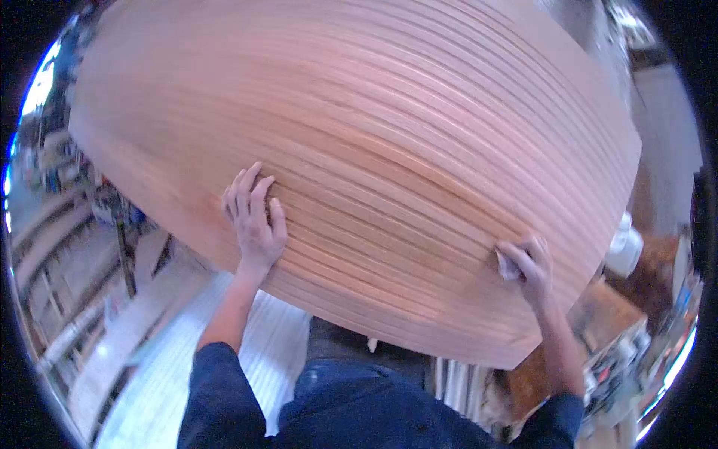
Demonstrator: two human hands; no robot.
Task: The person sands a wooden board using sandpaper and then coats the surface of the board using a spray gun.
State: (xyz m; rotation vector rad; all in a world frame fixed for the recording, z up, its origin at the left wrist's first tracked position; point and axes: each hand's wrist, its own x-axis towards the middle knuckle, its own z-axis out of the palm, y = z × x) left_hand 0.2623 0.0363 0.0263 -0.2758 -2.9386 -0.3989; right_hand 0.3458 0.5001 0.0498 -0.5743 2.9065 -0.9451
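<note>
A large curved wooden panel [336, 97], made up of long narrow strips with grooves between them, spans most of the view. My left hand [255, 217] rests on its lower left part, fingers apart and slightly bent, holding nothing. Near the lower right edge of the panel, my right hand [529, 263] is closed around a small pale pad [509, 265], which lies against the strips. What the pad is made of cannot be made out.
A white plastic jug [624, 246] stands beyond the panel's right edge, near a brown wooden surface [609, 310] with small items around it. Long boards [123, 348] lie at the lower left. Cluttered shelving is at the far left.
</note>
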